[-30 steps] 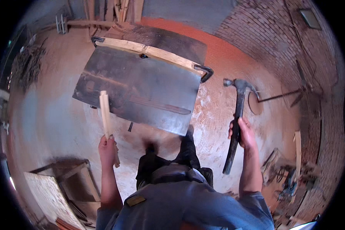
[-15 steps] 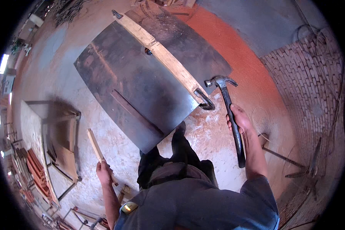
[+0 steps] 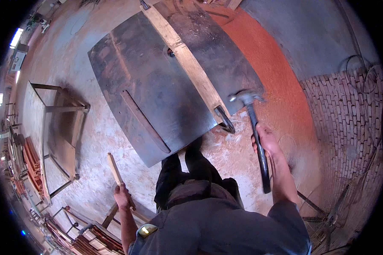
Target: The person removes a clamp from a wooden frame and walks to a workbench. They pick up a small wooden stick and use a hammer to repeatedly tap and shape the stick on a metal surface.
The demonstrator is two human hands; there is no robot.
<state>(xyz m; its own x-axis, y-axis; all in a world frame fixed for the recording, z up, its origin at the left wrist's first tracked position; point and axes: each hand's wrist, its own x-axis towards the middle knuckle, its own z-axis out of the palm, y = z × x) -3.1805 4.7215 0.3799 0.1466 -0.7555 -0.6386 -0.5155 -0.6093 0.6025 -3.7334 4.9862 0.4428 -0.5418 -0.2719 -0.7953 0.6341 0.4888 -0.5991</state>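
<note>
The right grip (image 3: 266, 138) wraps the hammer (image 3: 262, 160) by its dark handle, head up near the clamp (image 3: 221, 114) at the counter's (image 3: 144, 72) edge; the left grip (image 3: 122, 196) holds a wooden stick (image 3: 114, 167) low down, over the floor (image 3: 93, 136). Good handling means keeping the hammer clear of that clamp and the stick off the legs (image 3: 169, 176); blur leaves the head's angle uncertain.

Bricks (image 3: 334, 121) line the right side near a fan (image 3: 327, 220), opposite a framed stand (image 3: 66, 109).

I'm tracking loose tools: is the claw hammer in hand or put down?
In hand: the right hand is curled around the claw hammer.
</note>
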